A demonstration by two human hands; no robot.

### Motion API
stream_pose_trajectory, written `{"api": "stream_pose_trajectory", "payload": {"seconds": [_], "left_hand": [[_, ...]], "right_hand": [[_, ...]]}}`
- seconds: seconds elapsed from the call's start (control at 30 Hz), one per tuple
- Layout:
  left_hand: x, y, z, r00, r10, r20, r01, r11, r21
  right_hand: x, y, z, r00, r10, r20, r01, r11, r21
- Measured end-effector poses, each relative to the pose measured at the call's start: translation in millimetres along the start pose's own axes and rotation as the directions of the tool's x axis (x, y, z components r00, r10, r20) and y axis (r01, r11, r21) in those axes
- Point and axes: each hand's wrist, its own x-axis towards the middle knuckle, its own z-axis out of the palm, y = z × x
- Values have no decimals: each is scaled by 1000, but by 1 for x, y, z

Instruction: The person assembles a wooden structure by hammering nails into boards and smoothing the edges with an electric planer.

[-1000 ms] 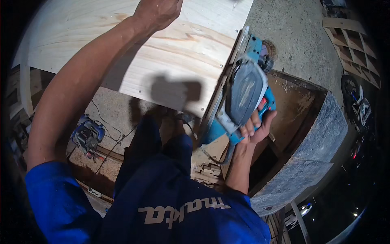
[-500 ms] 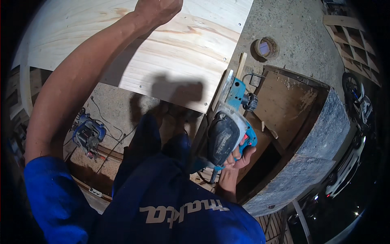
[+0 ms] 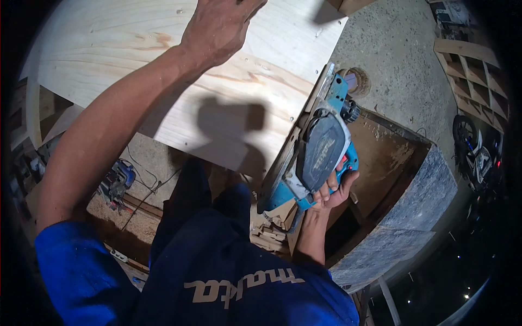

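A teal electric planer (image 3: 321, 146) with a dark side cover stands on its side, its sole along the right edge of the pale wooden panel (image 3: 283, 65). My right hand (image 3: 333, 191) is wrapped round the planer's rear handle, fingers near the red trigger. Further up, my left hand (image 3: 220, 32) rests on top of the panel; its fingers are stretched out and partly cut off by the upper picture edge. Small fastener heads dot the panel near its edges. Shadows fall across its near right corner.
Right of the planer stands an open wooden box (image 3: 405, 146) with grey outer sides. A round bucket (image 3: 359, 81) sits behind it. On the lower left lie a blue power tool (image 3: 117, 179) and cords. Wood offcuts (image 3: 269, 239) lie near my legs. A motorcycle (image 3: 478, 152) stands far right.
The planer has slid forward along the panel's right edge, carried by my right hand. My left hand shows further to the right and lower. The view has shifted slightly.
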Motion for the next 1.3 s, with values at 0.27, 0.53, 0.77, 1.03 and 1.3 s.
{"api": "stream_pose_trajectory", "payload": {"seconds": [0.27,0.53,0.77,1.03,1.3], "left_hand": [[1,-7,8,1000,-13,13,12,1000,23],[2,-11,8,997,-51,57,53,998,-33],[6,-13,7,998,-39,41,40,999,-27],[3,-14,9,995,-65,78,66,998,-12],[-3,-17,11,998,-32,54,32,999,1]], "right_hand": [[78,-32,12,1000,21,15,-21,1000,-11],[151,-58,26,985,92,148,-88,996,-29],[195,-84,26,976,139,169,-126,988,-86],[224,-91,25,967,153,204,-137,986,-89],[181,-70,26,971,127,201,-118,991,-56]]}}
